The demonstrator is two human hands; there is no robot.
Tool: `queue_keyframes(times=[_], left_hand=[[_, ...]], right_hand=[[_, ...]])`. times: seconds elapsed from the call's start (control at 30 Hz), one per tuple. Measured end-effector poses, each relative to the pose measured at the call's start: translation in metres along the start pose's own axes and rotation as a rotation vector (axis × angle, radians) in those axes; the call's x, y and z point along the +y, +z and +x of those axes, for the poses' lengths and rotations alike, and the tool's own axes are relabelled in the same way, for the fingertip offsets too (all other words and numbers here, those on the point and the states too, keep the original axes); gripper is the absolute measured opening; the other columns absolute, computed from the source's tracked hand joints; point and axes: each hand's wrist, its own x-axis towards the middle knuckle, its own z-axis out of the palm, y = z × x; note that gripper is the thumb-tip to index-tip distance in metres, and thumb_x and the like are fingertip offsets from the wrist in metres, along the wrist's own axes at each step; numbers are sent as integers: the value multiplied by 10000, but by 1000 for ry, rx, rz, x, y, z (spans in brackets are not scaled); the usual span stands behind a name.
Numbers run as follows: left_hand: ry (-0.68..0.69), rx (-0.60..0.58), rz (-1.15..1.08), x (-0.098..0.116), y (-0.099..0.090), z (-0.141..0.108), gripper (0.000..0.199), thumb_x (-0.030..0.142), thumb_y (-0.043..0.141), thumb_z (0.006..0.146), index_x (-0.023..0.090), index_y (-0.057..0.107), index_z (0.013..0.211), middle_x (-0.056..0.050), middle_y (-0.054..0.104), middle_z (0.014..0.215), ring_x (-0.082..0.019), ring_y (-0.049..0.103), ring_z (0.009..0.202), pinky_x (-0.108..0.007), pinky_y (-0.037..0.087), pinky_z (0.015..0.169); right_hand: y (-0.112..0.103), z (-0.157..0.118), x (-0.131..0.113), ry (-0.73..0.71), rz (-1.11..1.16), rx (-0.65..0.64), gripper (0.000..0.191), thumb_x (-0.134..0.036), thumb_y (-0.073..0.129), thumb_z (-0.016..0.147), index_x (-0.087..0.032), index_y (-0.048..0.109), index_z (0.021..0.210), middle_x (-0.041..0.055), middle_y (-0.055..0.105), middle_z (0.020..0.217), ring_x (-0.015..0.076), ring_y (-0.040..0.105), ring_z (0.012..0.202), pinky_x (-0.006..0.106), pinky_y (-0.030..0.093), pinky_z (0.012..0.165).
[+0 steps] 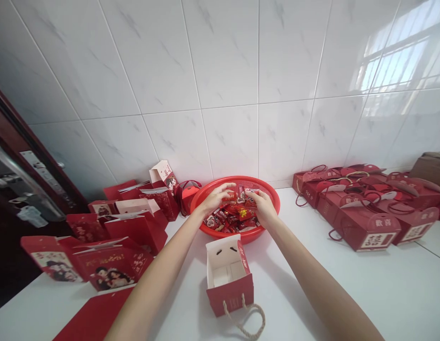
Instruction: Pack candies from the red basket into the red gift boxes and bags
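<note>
A red plastic basket [196,203] holds many small wrapped candies [232,220], mostly red. Over its left side, my left hand [217,198] has its fingers curled around a reddish wrapped candy. At the right side, my right hand [264,208] pinches a wrapped candy between thumb and fingers; part of it is hidden by the hand. Just in front of the basket stands a red gift box [230,296], its top open and its pale inside bare. A twisted rope handle [253,335] hangs from its near side onto the table.
Several open red gift boxes [135,227] crowd the left of the white table [287,284], with a flat red piece [92,317] at the front. Closed red boxes with cord handles [358,222] stand at right. A tiled wall [230,142] rises behind; a door [24,199] is at left.
</note>
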Motion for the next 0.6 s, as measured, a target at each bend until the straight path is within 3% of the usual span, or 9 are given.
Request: queue_keyframes(times=[0.1, 0.17, 0.37, 0.47, 0.53, 0.6], left_hand=[[66, -96, 17, 2, 3, -1, 784, 195, 664, 750, 246, 429, 1496, -85, 694, 1232, -191, 653, 1101, -335, 470, 1014], [87, -148, 43, 3, 4, -3, 862, 239, 690, 776, 274, 332, 1559, -92, 659, 1328, -203, 622, 1187, -331, 422, 1065], [95, -219, 36, 4, 3, -4, 828, 247, 690, 813, 292, 334, 1559, -98, 631, 1371, -207, 626, 1176, -326, 446, 1031], [40, -137, 120, 0, 0, 0, 579, 240, 589, 835, 216, 549, 1412, -94, 699, 1230, -193, 680, 1012, -319, 512, 924], [-41, -109, 354, -4, -3, 2, 374, 220, 510, 824, 150, 710, 1132, -84, 745, 1042, -189, 689, 899, -298, 532, 848], [-137, -164, 688, -7, -4, 2, 255, 184, 512, 769, 147, 736, 884, -62, 749, 891, -191, 681, 837, -272, 527, 789]], right_hand=[[1, -1, -1, 20, -43, -10, 280, -361, 828, 573, -214, 606, 658, 8, 704, 702, 195, 658, 694, 297, 509, 612], [1, -2, -1, 27, -59, -25, 275, -346, 827, 574, -209, 608, 665, 8, 705, 704, 191, 661, 694, 291, 508, 607], [0, -1, 1, -24, -31, -42, 321, -383, 836, 568, -197, 621, 718, 21, 718, 724, 204, 684, 705, 315, 537, 642], [0, 0, 1, -62, 18, 15, 331, -384, 833, 566, -196, 597, 702, 3, 701, 692, 184, 669, 675, 297, 536, 632], [-1, 2, 1, -78, 45, 56, 323, -370, 826, 565, -197, 583, 688, -9, 686, 672, 170, 656, 657, 284, 533, 625], [-1, 2, 2, -75, 55, 74, 316, -361, 822, 567, -200, 578, 687, -13, 683, 672, 168, 651, 651, 281, 533, 613]])
